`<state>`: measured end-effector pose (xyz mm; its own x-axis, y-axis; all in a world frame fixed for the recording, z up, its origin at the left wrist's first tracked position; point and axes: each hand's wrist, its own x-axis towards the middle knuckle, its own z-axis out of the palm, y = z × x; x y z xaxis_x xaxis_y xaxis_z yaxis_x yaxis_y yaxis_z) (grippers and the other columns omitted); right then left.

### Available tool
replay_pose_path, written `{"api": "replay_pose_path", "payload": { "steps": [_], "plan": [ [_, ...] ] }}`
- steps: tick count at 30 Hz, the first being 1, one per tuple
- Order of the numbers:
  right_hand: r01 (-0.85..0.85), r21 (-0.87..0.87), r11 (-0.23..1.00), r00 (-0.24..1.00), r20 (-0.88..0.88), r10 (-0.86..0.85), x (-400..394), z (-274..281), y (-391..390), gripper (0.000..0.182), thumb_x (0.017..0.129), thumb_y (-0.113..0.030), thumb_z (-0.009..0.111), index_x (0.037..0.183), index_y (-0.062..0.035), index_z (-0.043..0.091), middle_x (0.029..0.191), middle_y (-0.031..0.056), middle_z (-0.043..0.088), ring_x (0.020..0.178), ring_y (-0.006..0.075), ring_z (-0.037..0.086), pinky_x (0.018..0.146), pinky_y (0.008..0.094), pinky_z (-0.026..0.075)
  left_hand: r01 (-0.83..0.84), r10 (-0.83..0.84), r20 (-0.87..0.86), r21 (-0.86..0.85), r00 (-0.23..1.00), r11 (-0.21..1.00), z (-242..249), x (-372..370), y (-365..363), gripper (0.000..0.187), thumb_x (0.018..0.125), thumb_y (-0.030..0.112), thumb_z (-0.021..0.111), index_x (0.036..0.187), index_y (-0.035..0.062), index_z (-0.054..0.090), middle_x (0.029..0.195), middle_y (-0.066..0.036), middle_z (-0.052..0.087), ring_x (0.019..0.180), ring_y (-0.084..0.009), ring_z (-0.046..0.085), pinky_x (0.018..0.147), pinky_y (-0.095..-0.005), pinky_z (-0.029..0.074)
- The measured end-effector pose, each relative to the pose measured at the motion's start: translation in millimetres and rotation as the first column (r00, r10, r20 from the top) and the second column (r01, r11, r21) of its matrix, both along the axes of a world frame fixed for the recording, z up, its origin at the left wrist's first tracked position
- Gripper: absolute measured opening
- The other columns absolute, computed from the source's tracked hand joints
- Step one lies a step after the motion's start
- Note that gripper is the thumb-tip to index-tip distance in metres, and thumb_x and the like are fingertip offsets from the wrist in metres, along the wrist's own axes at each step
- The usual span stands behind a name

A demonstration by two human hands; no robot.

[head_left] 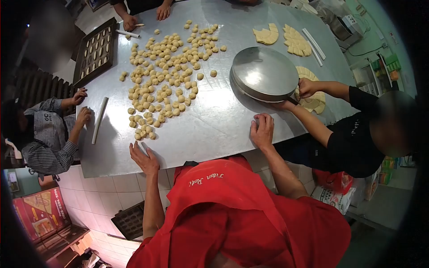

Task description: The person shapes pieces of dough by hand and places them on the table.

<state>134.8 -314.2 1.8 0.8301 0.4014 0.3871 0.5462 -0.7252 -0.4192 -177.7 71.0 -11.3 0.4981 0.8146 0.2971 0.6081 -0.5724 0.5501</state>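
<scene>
My left hand (144, 159) rests at the near edge of the metal table (210, 129), fingers spread and holding nothing. Just beyond its fingertips lie the closest of many small dough balls (165, 76), scattered loosely over the tabletop. My right hand (263, 131) sits on the table further right, thumb apart from loosely bent fingers, with nothing visible in it. Beyond that hand, a co-worker on the right holds a large round metal pan (265, 73) by its near right side, tilted above the table.
Flat pieces of scored dough (296, 41) lie at the far right beside white rods (314, 47). A dark tray (94, 51) with small dough pieces stands at the far left. Another white rod (99, 120) lies before a co-worker on the left. More hands work at the far edge.
</scene>
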Motion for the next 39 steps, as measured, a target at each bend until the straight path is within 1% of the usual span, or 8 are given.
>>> {"api": "replay_pose_path", "payload": {
  "steps": [20, 25, 29, 30, 31, 33, 35, 39],
  "plan": [
    [-0.171, 0.21, 0.963, 0.985, 0.023, 0.17, 59, -2, 17, 0.038, 0.089, -0.017, 0.076, 0.123, -0.0057, 0.064, 0.114, 0.0179, 0.059, 0.11, 0.0395, 0.058, 0.096, 0.0515, 0.048, -0.147, 0.17, -0.171, 0.141, 0.97, 0.979, -7, 9, -30, 0.049, 0.1, 0.013, 0.061, 0.147, 0.0027, 0.055, 0.155, -0.023, 0.051, 0.145, -0.0432, 0.045, 0.122, -0.0521, 0.036],
    [-0.271, -0.293, 0.917, 0.962, -0.065, 0.263, 123, 45, 62, 0.04, 0.091, -0.036, 0.076, 0.124, -0.0123, 0.07, 0.116, 0.0148, 0.064, 0.111, 0.0342, 0.061, 0.093, 0.0469, 0.049, -0.169, 0.184, -0.135, 0.111, 0.974, 0.979, -24, 4, -26, 0.053, 0.1, 0.013, 0.063, 0.151, 0.0018, 0.054, 0.156, -0.024, 0.05, 0.149, -0.0413, 0.042, 0.125, -0.0491, 0.035],
    [-0.253, -0.39, 0.885, 0.953, 0.056, 0.297, 162, 24, 80, 0.034, 0.099, -0.04, 0.069, 0.116, -0.0105, 0.068, 0.113, 0.0144, 0.071, 0.112, 0.0338, 0.065, 0.094, 0.0465, 0.051, -0.137, 0.139, 0.01, -0.118, 0.99, 0.984, -8, 7, -46, 0.051, 0.097, 0.014, 0.064, 0.147, 0.0023, 0.057, 0.151, -0.021, 0.056, 0.14, -0.0372, 0.051, 0.118, -0.0472, 0.041],
    [-0.242, -0.21, 0.947, 0.952, -0.242, 0.189, 156, 29, 85, 0.032, 0.102, -0.037, 0.066, 0.118, -0.0092, 0.067, 0.114, 0.0171, 0.072, 0.109, 0.0365, 0.068, 0.092, 0.0482, 0.053, -0.115, 0.147, 0.088, -0.296, 0.985, 0.948, 6, 12, -62, 0.047, 0.099, 0.015, 0.064, 0.145, 0.0024, 0.059, 0.147, -0.019, 0.06, 0.134, -0.0332, 0.055, 0.113, -0.0446, 0.045],
    [-0.169, -0.046, 0.984, 0.839, -0.53, 0.12, 150, 33, 91, 0.03, 0.104, -0.034, 0.063, 0.119, -0.0078, 0.067, 0.114, 0.0197, 0.074, 0.106, 0.0393, 0.07, 0.091, 0.0498, 0.054, -0.079, 0.174, 0.167, -0.463, 0.971, 0.883, 19, 19, -78, 0.043, 0.101, 0.015, 0.064, 0.142, 0.0024, 0.061, 0.142, -0.016, 0.064, 0.128, -0.0291, 0.06, 0.107, -0.042, 0.049],
    [-0.217, 0.519, 0.827, 0.388, -0.731, 0.561, 117, 4, 92, 0.032, 0.111, -0.029, 0.055, 0.135, -0.0114, 0.066, 0.103, 0.0089, 0.075, 0.084, 0.0207, 0.072, 0.075, 0.0378, 0.057, 0.067, 0.062, 0.214, -0.55, 0.975, 0.833, 39, 36, -111, 0.036, 0.106, 0.017, 0.062, 0.139, 0.0034, 0.064, 0.133, -0.011, 0.069, 0.114, -0.0222, 0.065, 0.097, -0.0362, 0.053],
    [-0.17, 0.571, 0.803, 0.117, -0.797, 0.592, 53, 30, 98, 0.031, 0.115, -0.032, 0.05, 0.131, -0.0126, 0.069, 0.091, 0.0013, 0.069, 0.064, 0.0075, 0.056, 0.056, 0.0238, 0.046, 0.315, -0.01, 0.384, -0.742, 0.923, 0.592, 43, 63, -132, 0.039, 0.111, 0.02, 0.06, 0.147, 0.0039, 0.061, 0.133, -0.01, 0.069, 0.112, -0.0213, 0.068, 0.097, -0.0347, 0.055],
    [0.254, 0.708, 0.659, -0.213, -0.624, 0.752, -35, 42, 116, 0.035, 0.113, -0.036, 0.057, 0.13, -0.0072, 0.068, 0.096, 0.0033, 0.072, 0.069, 0.0131, 0.064, 0.059, 0.0258, 0.052, 0.489, 0.2, 0.534, -0.84, 0.822, 0.234, 58, 118, -160, 0.053, 0.112, 0.033, 0.062, 0.156, 0.0037, 0.055, 0.133, -0.014, 0.07, 0.112, -0.0175, 0.071, 0.096, -0.032, 0.06]
  ]
}}
